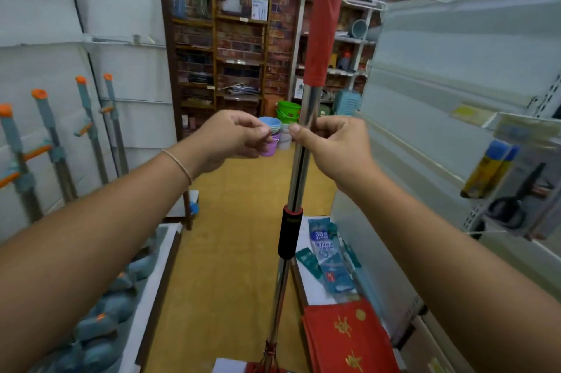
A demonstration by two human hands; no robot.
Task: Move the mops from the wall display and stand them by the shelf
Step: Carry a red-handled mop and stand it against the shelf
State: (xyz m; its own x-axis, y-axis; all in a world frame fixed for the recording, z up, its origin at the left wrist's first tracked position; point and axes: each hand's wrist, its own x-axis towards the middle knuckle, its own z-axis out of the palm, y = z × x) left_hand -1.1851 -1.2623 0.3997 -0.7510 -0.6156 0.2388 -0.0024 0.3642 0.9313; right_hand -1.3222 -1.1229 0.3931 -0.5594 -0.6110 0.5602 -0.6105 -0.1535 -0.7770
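Note:
A mop (296, 178) with a chrome pole, a red upper sleeve and a black collar stands upright in the aisle, its red head at the bottom edge. My right hand (331, 145) grips the chrome pole below the red sleeve. My left hand (233, 135) hovers just left of the pole with curled fingers and holds nothing that I can see. Several grey mops with orange caps (51, 141) lean against the white wall display on the left, their blue-grey heads (100, 324) down by the base.
White shelving (455, 93) runs along the right, with hanging scissors (513, 199) and packaged goods. Red packets (349, 339) and a blue packet (329, 257) lie on its base. Stacked small buckets (273, 135) and green buckets (288, 111) stand ahead before wooden shelves.

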